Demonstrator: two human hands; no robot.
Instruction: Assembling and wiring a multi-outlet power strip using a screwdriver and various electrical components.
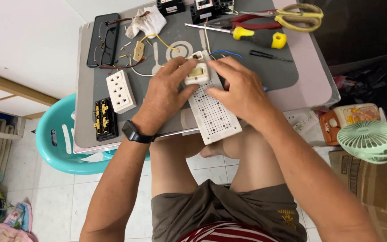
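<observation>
Both hands (pixel 204 87) | pinching small white part (pixel 196 74) | between fingertips, over perforated panel (pixel 213 114)

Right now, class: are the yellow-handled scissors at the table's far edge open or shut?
Shut. The scissors lie flat on the grey mat, and their blades run together as one narrow strip, with no gap between them.

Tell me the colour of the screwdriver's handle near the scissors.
The screwdriver handle is black with yellow ends, seen in the head view, just below the scissors.

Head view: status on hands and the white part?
Left hand and right hand both grip small white module over perforated white board. Wires, screwdriver close behind.
</observation>
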